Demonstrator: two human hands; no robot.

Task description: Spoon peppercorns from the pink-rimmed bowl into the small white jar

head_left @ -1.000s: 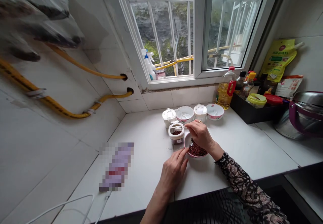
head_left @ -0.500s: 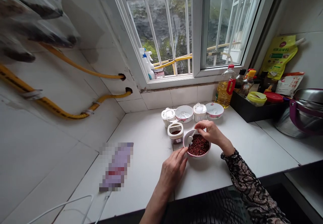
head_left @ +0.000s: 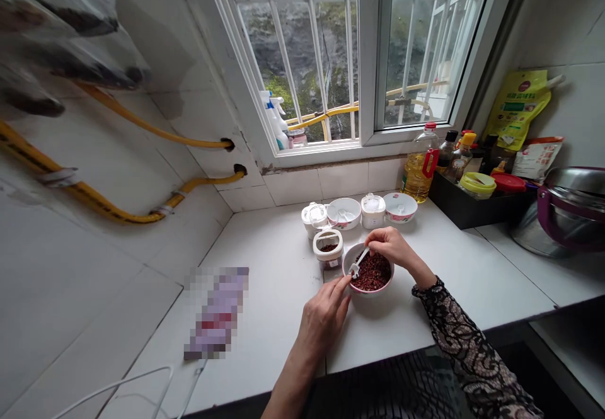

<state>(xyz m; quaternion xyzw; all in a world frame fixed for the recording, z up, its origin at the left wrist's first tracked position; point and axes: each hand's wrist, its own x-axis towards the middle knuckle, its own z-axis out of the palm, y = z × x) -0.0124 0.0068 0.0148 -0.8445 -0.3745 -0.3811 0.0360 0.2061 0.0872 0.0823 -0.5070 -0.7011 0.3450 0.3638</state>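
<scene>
nearest my head camera i record a white cable (head_left: 189, 394) at the left, running to a pixelated purple item (head_left: 220, 312) on the counter (head_left: 265, 249). a black lace sleeve (head_left: 456, 337) covers the right forearm.

my left hand (head_left: 322, 315) is at the near left side of the bowl (head_left: 348, 259), fingertips touching the rim. its fingers are lightly bent and close together, thumb lower by the outer wall; i cannot tell whether they pinch the bowl.

my right hand (head_left: 396, 249) is over the bowl's far right part. thumb and fingertips are closed on the handle of a white spoon (head_left: 362, 256). the spoon slants down leftward, its head by the left fingertips; the load on it is too small to confirm.

the bowl stands upright on the counter with dark red grains (head_left: 375, 274) in it. just beyond its left side is an open jar (head_left: 331, 261), also containing dark grains.

behind, left to right: left jar (head_left: 312, 217), left bowl (head_left: 347, 223), right jar (head_left: 374, 219), right bowl (head_left: 401, 218). farther right stand an oil bottle (head_left: 418, 176) and a black bin (head_left: 456, 208) of condiments. the barred window (head_left: 368, 138) is at the rear.
</scene>
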